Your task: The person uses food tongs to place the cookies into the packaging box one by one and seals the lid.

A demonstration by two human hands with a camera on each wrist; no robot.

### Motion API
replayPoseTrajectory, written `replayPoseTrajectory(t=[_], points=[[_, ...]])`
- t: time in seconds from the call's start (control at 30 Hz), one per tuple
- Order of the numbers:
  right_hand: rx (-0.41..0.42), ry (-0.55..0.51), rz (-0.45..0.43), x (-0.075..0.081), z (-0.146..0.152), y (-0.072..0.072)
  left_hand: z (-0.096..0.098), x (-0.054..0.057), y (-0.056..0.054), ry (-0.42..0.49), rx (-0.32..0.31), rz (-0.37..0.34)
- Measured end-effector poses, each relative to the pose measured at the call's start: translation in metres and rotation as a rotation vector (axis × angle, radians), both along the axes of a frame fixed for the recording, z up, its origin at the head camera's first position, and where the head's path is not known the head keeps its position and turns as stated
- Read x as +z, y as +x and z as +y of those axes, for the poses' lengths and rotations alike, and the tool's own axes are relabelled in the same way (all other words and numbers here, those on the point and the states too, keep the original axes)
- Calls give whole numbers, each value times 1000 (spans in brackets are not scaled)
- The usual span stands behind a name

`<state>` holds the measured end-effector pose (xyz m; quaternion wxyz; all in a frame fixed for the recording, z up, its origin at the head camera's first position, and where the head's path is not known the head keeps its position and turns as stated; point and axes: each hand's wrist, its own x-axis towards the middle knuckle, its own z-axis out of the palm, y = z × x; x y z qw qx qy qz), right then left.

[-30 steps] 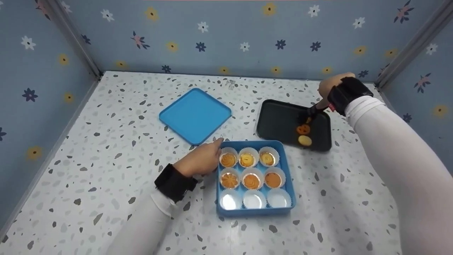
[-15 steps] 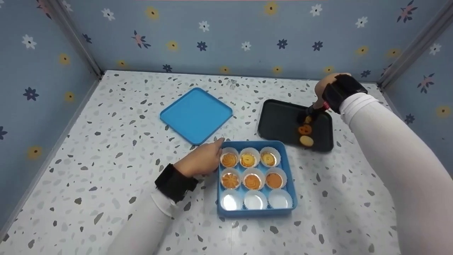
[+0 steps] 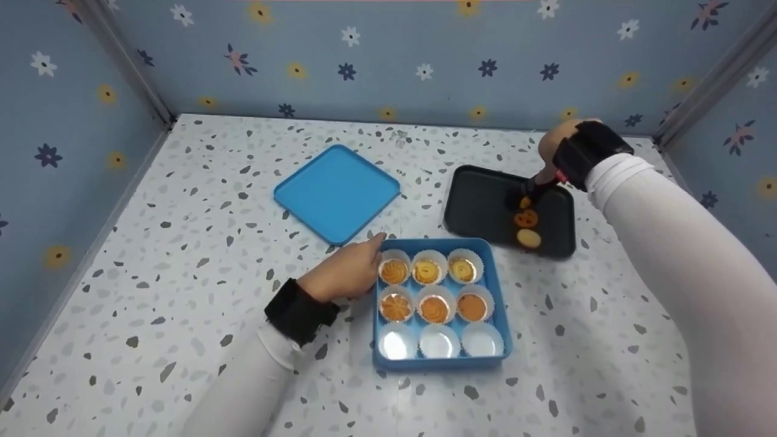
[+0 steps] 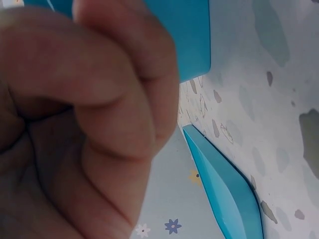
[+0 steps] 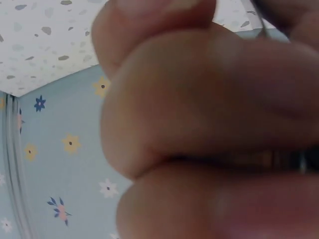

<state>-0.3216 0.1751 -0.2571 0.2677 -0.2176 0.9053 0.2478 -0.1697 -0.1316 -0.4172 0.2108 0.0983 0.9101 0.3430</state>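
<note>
In the head view, a blue square box (image 3: 502,328) holds rows of white paper cups. The back and middle rows hold round cookies (image 3: 434,309); the front-row cups (image 3: 438,343) have none. My left hand (image 3: 346,270) holds the box at its back left corner, with curled fingers (image 4: 114,99) against its side in the left wrist view. My right hand (image 3: 555,145) grips dark tongs (image 3: 537,187), their black ends down at a small golden cookie (image 3: 525,202) on the black tray (image 3: 476,200). Curled fingers (image 5: 164,99) hide most of the tongs in the right wrist view.
A pretzel-shaped cookie (image 3: 525,218) and a pale oval cookie (image 3: 529,238) lie on the tray's right half. Behind the box on the left lies a blue lid (image 3: 337,194). Flowered panels (image 3: 388,60) close off the speckled table (image 3: 182,243) at the back and sides.
My right hand has shifted slightly left, lowering the tongs to the small cookie at the tray's back. The left hand stays at the box. The head view has tilted a little.
</note>
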Motion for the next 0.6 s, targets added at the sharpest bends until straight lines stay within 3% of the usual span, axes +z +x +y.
replayPoseTrajectory(t=[0.13, 0.43, 0.6], points=[[19, 38, 45, -5, -6, 0, 0, 0, 0, -4, -1, 0], [44, 48, 53, -7, -2, -4, 1, 0, 0, 10, 2, -1], [4, 76, 77, -6, -2, -6, 1, 0, 1, 6, 4, -3]])
